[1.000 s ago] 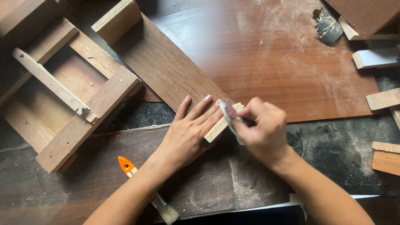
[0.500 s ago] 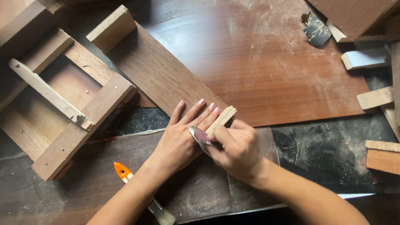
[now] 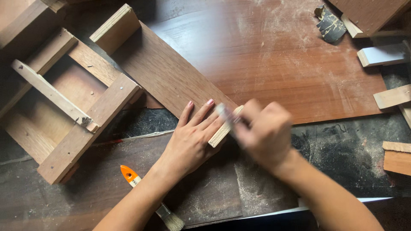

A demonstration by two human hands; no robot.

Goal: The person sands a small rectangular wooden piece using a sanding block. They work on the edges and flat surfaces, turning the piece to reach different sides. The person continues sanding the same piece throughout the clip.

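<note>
While the left hand (image 3: 190, 143) lay flat, fingers spread, pinning the narrow wood strip (image 3: 224, 127) against the plank's (image 3: 167, 77) end, the blurred right hand (image 3: 263, 132) gripped a small grey tool, apparently sanding; steadier pressure seemed needed.

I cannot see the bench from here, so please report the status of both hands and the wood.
Left hand flat on wood strip, pinning it. Right hand blurred, grip on small pale tool. Paintbrush under left forearm.
</note>
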